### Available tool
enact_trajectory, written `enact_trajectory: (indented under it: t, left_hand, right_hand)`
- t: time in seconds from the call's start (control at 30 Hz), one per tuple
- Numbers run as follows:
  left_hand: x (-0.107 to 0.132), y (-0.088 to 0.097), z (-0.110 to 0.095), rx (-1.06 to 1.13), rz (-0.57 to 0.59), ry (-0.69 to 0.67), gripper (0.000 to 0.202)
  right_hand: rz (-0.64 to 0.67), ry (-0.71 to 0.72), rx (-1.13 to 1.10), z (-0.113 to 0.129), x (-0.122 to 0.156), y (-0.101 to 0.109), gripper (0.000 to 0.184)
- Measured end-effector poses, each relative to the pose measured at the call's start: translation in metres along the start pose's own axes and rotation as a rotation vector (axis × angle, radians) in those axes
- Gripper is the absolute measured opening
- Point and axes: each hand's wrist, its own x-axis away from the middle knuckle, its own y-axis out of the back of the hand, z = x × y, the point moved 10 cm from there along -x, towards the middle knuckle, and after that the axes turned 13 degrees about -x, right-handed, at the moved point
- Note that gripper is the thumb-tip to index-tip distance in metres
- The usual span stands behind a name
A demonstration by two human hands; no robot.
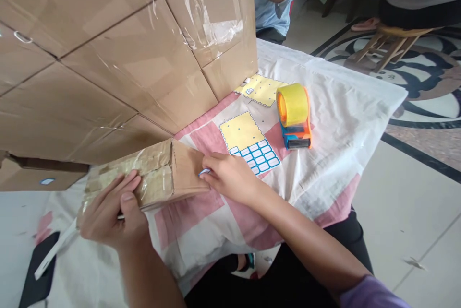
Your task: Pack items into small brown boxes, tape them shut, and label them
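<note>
A small cardboard box (158, 171) with clear tape over its top lies on the pink and white cloth. My left hand (117, 212) grips it at the near left, fingers across the taped top and thumb bent beside them. At the box's right end face, my right hand (230, 176) pinches a small blue-edged sticker (204, 171) against the cardboard. Just beyond that hand is a yellow label sheet (243, 130), with blue-bordered labels on its lower part. Whatever lies under my left palm is hidden.
Stacked, taped cartons (144, 53) rise like a wall behind the box. A tape dispenser (295, 116) with a yellow roll stands to the right, near another yellow sheet (264, 89). One carton at left bears a blue-edged label (47, 181). Two other people sit beyond the table.
</note>
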Motion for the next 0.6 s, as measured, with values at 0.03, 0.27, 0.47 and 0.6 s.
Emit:
enact_trajectory:
  t: [0.03,0.27,0.47,0.6]
  left_hand:
    - [-0.001,0.005,-0.007,0.030,-0.051,-0.052,0.030]
    - [-0.006,0.017,-0.027,0.095,-0.147,-0.145,0.021]
    - [-0.007,0.015,-0.025,0.052,-0.101,-0.116,0.021]
    - [-0.006,0.015,-0.023,0.037,-0.110,-0.092,0.022]
  right_hand:
    - [-0.003,0.003,0.000,0.000,-0.001,-0.002,0.007]
    - [0.033,0.040,-0.051,0.002,-0.004,-0.012,0.005]
    - [-0.066,-0.219,0.078,-0.019,-0.008,-0.010,0.027]
    - [-0.273,-0.413,0.119,-0.038,-0.004,0.018,0.066]
